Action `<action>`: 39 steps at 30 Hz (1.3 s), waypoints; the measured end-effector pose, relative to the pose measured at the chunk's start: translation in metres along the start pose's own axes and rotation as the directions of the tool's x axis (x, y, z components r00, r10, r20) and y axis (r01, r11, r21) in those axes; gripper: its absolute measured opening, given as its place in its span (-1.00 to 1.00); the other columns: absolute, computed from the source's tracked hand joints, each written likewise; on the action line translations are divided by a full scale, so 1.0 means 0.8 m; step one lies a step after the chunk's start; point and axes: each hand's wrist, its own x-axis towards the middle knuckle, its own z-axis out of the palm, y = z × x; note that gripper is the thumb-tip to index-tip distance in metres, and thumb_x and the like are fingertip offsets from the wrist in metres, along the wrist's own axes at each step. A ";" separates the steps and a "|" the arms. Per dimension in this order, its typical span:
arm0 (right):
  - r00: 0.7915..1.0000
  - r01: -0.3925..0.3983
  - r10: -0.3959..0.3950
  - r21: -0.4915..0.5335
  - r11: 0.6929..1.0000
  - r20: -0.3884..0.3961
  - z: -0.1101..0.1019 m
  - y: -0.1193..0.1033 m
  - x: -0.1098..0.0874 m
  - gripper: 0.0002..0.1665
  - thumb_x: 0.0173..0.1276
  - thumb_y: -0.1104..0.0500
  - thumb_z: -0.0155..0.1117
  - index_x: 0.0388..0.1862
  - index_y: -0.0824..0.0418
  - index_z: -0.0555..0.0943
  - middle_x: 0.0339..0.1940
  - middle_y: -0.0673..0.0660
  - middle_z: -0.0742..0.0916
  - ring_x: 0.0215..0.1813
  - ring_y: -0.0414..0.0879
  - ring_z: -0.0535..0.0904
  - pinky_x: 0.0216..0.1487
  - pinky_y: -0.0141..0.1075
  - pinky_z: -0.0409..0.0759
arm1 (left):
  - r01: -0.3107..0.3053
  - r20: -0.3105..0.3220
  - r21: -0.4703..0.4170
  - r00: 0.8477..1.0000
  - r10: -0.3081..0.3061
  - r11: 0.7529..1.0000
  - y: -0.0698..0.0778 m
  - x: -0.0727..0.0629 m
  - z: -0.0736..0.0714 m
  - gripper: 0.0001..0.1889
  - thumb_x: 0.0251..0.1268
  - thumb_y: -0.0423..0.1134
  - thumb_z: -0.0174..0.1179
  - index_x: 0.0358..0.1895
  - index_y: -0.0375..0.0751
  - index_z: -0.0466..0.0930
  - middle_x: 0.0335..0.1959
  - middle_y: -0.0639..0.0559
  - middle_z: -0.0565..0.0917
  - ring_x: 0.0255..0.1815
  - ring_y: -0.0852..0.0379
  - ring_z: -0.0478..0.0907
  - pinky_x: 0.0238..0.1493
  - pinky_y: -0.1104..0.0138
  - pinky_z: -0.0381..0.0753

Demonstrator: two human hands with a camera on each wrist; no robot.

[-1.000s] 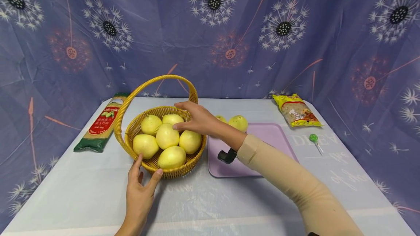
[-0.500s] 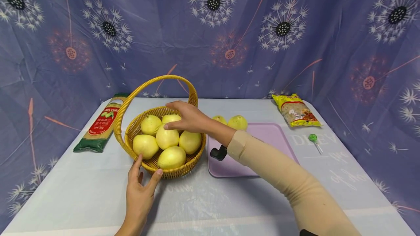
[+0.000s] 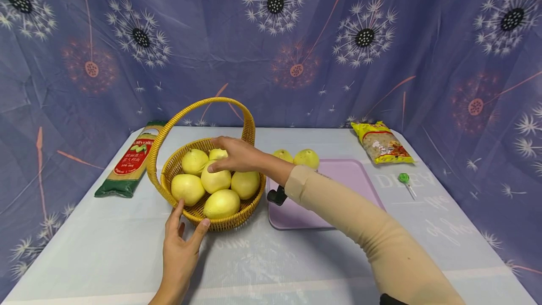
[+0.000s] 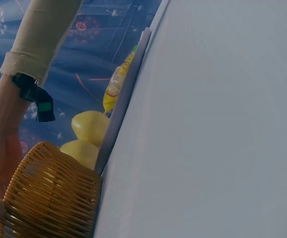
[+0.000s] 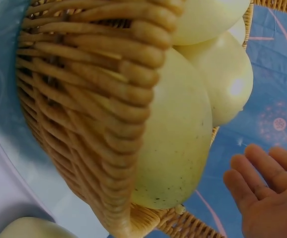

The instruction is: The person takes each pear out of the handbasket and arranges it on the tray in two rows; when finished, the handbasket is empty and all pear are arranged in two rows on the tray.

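Note:
A yellow wicker basket point(image 3: 233, 222) with a tall handle stands left of centre in the head view, holding several pale yellow-green fruits point(image 3: 221, 203). My left hand point(image 3: 180, 246) is at its front rim, index finger and thumb spread and touching the edge. Above the fruits at the basket's back right is my right hand point(image 3: 239, 155), palm down, partly covering some of them. In the right wrist view, the fingers of that right hand point(image 5: 272, 193) are extended and apart from the nearest fruit point(image 5: 176, 134). The left wrist view shows mostly the outside of the basket point(image 4: 54, 198).
Right of the basket lies a purple tray point(image 3: 305, 215), with two more fruits point(image 3: 306, 158) at its back edge. A red and green packet point(image 3: 133, 156) lies at left. At right are a yellow snack bag point(image 3: 383, 142) and a green lollipop point(image 3: 404, 179).
My right hand has moved left over the fruits, then slightly lower, its forearm following. My left hand and the basket have stayed in place.

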 end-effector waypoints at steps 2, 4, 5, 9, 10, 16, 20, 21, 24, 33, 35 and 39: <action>0.999 -0.017 0.017 0.012 1.000 0.030 0.001 0.001 0.002 -0.01 0.18 -0.28 0.27 0.47 0.09 0.15 0.42 0.06 0.40 0.40 -0.08 0.34 0.35 -0.17 0.43 | 0.003 0.000 0.001 1.000 -0.003 1.000 0.000 0.000 0.000 -0.18 0.19 -0.25 0.29 0.48 -0.07 0.04 0.49 -0.14 0.02 0.53 -0.06 -0.10 0.49 -0.08 -0.01; 0.998 -0.023 0.022 0.012 1.000 0.050 0.003 0.002 0.004 0.01 0.18 -0.29 0.27 0.48 0.09 0.14 0.42 0.06 0.40 0.40 -0.07 0.35 0.35 -0.18 0.43 | 0.004 0.003 0.000 1.000 -0.004 1.000 0.000 0.000 0.000 -0.18 0.20 -0.25 0.29 0.49 -0.07 0.03 0.49 -0.14 0.01 0.53 -0.07 -0.11 0.49 -0.09 -0.01; 0.998 -0.023 0.022 0.009 1.000 0.055 0.004 0.003 0.005 0.01 0.17 -0.28 0.28 0.48 0.10 0.15 0.42 0.07 0.40 0.40 -0.07 0.35 0.35 -0.18 0.43 | 0.004 0.005 -0.001 1.000 -0.004 1.000 0.001 0.000 0.000 -0.18 0.20 -0.24 0.29 0.49 -0.07 0.03 0.49 -0.15 0.01 0.53 -0.07 -0.11 0.49 -0.09 -0.02; 0.998 -0.011 0.011 0.001 1.000 0.056 0.008 0.004 0.006 -0.02 0.17 -0.25 0.30 0.46 0.09 0.18 0.41 0.07 0.40 0.39 -0.07 0.36 0.33 -0.20 0.44 | 0.001 0.010 0.000 1.000 -0.001 1.000 0.002 0.000 0.000 -0.18 0.21 -0.24 0.28 0.49 -0.07 0.02 0.49 -0.15 0.00 0.53 -0.08 -0.12 0.48 -0.11 -0.02; 0.998 -0.013 0.013 -0.002 1.000 0.056 0.009 0.004 0.006 -0.03 0.17 -0.25 0.30 0.46 0.08 0.18 0.41 0.07 0.40 0.39 -0.07 0.36 0.33 -0.20 0.44 | 0.001 0.009 0.001 1.000 -0.001 1.000 0.001 0.000 0.000 -0.18 0.20 -0.24 0.28 0.49 -0.07 0.03 0.49 -0.15 0.01 0.53 -0.08 -0.11 0.48 -0.11 -0.02; 0.996 -0.033 0.034 -0.016 0.999 0.077 0.013 0.003 0.007 0.00 0.15 -0.26 0.31 0.47 0.07 0.16 0.41 0.04 0.41 0.38 -0.08 0.36 0.35 -0.20 0.42 | -0.001 0.008 0.010 1.000 0.001 1.000 0.001 0.000 -0.001 -0.18 0.20 -0.24 0.28 0.49 -0.07 0.03 0.49 -0.17 0.01 0.53 -0.08 -0.10 0.48 -0.11 -0.01; 0.996 -0.039 0.041 -0.031 0.999 0.081 0.016 0.004 0.008 0.01 0.15 -0.27 0.31 0.47 0.09 0.17 0.40 0.04 0.42 0.37 -0.08 0.38 0.34 -0.22 0.43 | 0.000 0.012 0.008 1.000 0.000 1.000 0.001 0.000 -0.001 -0.18 0.21 -0.23 0.28 0.49 -0.07 0.02 0.49 -0.17 0.01 0.53 -0.09 -0.11 0.48 -0.12 -0.02; 0.996 -0.041 0.044 -0.034 0.999 0.081 0.017 0.005 0.009 0.01 0.14 -0.28 0.31 0.47 0.09 0.17 0.40 0.04 0.42 0.36 -0.09 0.39 0.33 -0.22 0.44 | 0.001 0.012 0.008 1.000 -0.001 1.000 0.001 0.000 -0.001 -0.18 0.21 -0.23 0.28 0.49 -0.08 0.02 0.49 -0.17 0.01 0.53 -0.09 -0.11 0.48 -0.12 -0.02; 0.996 -0.034 0.036 -0.031 0.999 0.080 0.020 0.007 0.010 0.01 0.15 -0.26 0.31 0.47 0.11 0.17 0.40 0.06 0.42 0.36 -0.08 0.40 0.32 -0.24 0.45 | 0.003 0.012 0.010 1.000 -0.003 1.000 0.000 0.000 -0.001 -0.18 0.21 -0.23 0.28 0.49 -0.07 0.03 0.49 -0.16 0.01 0.53 -0.08 -0.11 0.48 -0.11 -0.02; 0.998 -0.014 0.022 -0.104 0.995 0.067 0.032 0.009 0.008 0.02 0.16 -0.24 0.32 0.48 0.13 0.16 0.40 0.07 0.42 0.42 -0.08 0.31 0.37 -0.29 0.38 | 0.002 0.013 0.031 1.000 -0.003 1.000 0.000 0.000 -0.001 -0.17 0.21 -0.21 0.28 0.49 -0.06 0.02 0.49 -0.17 0.00 0.53 -0.10 -0.11 0.48 -0.12 0.00; 0.997 -0.024 0.032 -0.121 0.992 0.064 0.034 0.008 0.009 0.02 0.15 -0.25 0.32 0.48 0.12 0.16 0.41 0.06 0.42 0.42 -0.07 0.30 0.37 -0.27 0.38 | 0.000 0.010 0.032 1.000 0.000 0.999 0.000 0.000 -0.001 -0.17 0.21 -0.21 0.28 0.49 -0.06 0.02 0.49 -0.17 0.01 0.53 -0.10 -0.10 0.47 -0.12 0.00; 0.996 -0.034 0.045 -0.140 0.989 0.078 0.034 0.007 0.009 0.03 0.15 -0.26 0.32 0.48 0.11 0.16 0.42 0.03 0.41 0.45 -0.04 0.25 0.50 -0.19 0.18 | -0.005 0.006 0.032 1.000 0.004 0.999 0.000 0.000 0.000 -0.18 0.21 -0.22 0.28 0.49 -0.08 0.02 0.49 -0.17 0.02 0.53 -0.10 -0.09 0.47 -0.12 0.01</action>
